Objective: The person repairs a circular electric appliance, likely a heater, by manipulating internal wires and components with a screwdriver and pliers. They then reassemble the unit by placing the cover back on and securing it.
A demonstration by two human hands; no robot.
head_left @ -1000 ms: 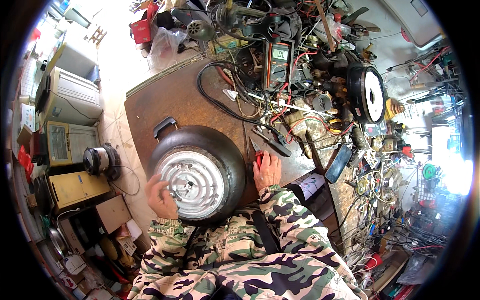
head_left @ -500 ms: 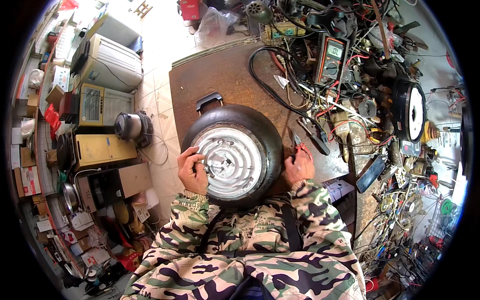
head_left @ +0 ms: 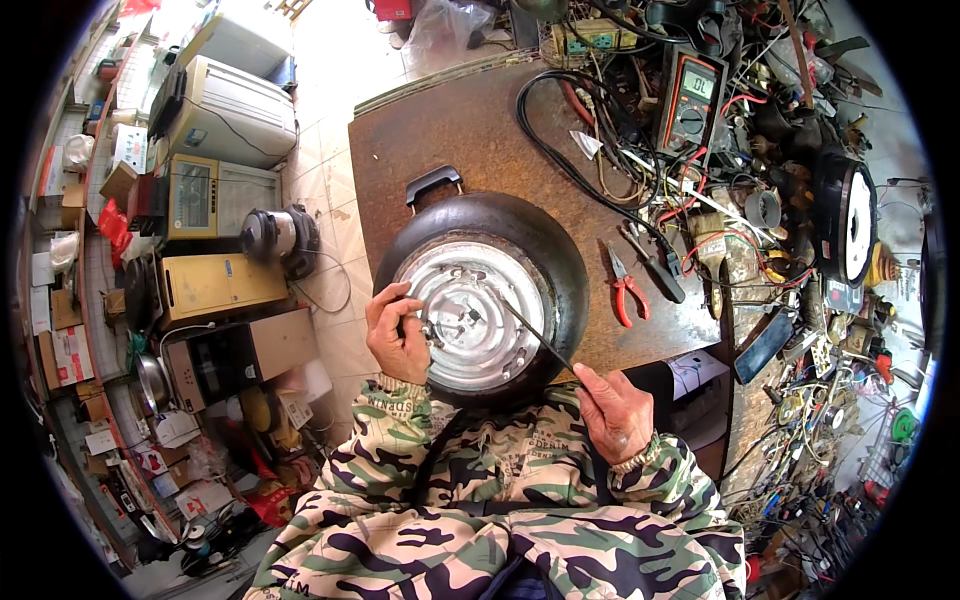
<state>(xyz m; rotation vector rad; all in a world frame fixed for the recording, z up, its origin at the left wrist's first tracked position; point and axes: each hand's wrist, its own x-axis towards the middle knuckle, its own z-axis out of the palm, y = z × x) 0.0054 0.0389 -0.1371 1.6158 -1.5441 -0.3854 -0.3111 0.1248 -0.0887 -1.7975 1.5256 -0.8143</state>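
A dark round pan (head_left: 565, 270) lies bottom up before me, its silver ringed base (head_left: 475, 350) facing up and its black side handle (head_left: 433, 184) at the far left. My left hand (head_left: 400, 338) is at the base's left edge, fingers pinched together; a small dark bit shows at the fingertips, too small to name. My right hand (head_left: 615, 408) grips a thin dark rod-like tool (head_left: 545, 343), its far end over the base. Whether the tip touches the metal I cannot tell. Red-handled pliers (head_left: 625, 287) lie right of the pan, beside a black-handled screwdriver (head_left: 657, 267).
The brown worktable (head_left: 420, 130) carries a coiled black cable (head_left: 525, 130), a multimeter (head_left: 692, 105) and a brush (head_left: 709, 245). Tangled wires and parts crowd the right side. Beyond the table's left edge, appliances such as a yellow box-shaped unit (head_left: 220, 288) line the floor.
My right hand has let go of the red-handled pliers, now on the table, and has brought a thin dark tool over the base. My left hand stays at the base's edge.
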